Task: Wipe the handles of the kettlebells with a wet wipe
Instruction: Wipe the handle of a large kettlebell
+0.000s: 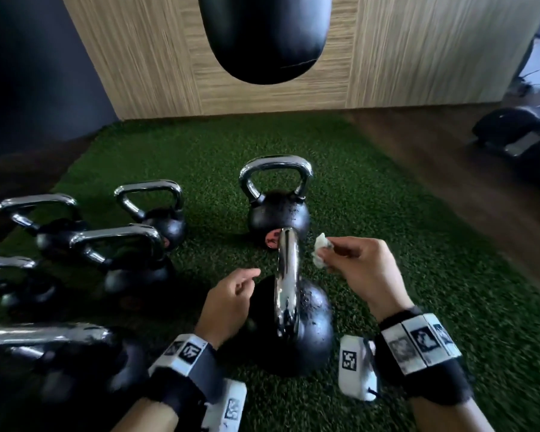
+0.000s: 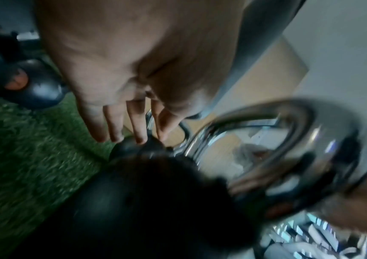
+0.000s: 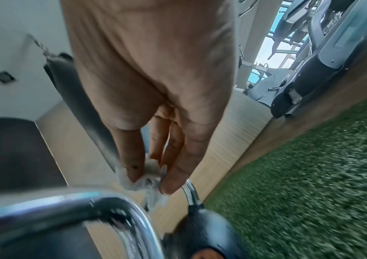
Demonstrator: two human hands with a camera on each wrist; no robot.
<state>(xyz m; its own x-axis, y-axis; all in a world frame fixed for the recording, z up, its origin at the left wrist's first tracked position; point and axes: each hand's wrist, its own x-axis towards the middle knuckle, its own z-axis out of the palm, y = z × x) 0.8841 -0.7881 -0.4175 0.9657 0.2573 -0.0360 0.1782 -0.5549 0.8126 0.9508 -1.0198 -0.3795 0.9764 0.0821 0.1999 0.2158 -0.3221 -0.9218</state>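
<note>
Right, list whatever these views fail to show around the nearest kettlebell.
- Head view: chrome handle of the nearest black kettlebell is edge-on; its far side is hidden.
- Left wrist view: blur hides whether the left hand touches anything.
- Right wrist view: crumpled white wipe mostly covered by right-hand fingers.

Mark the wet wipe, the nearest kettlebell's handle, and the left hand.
wet wipe (image 1: 320, 251), head view, crumpled white middle.
nearest kettlebell's handle (image 1: 286, 285), head view, chrome top bar.
left hand (image 1: 228, 304), head view, back of hand.

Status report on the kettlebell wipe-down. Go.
Right hand pinches wet wipe, just right of nearest kettlebell's chrome handle, not touching it. Left hand empty, fingers relaxed, left of handle. Nothing in the way.
</note>
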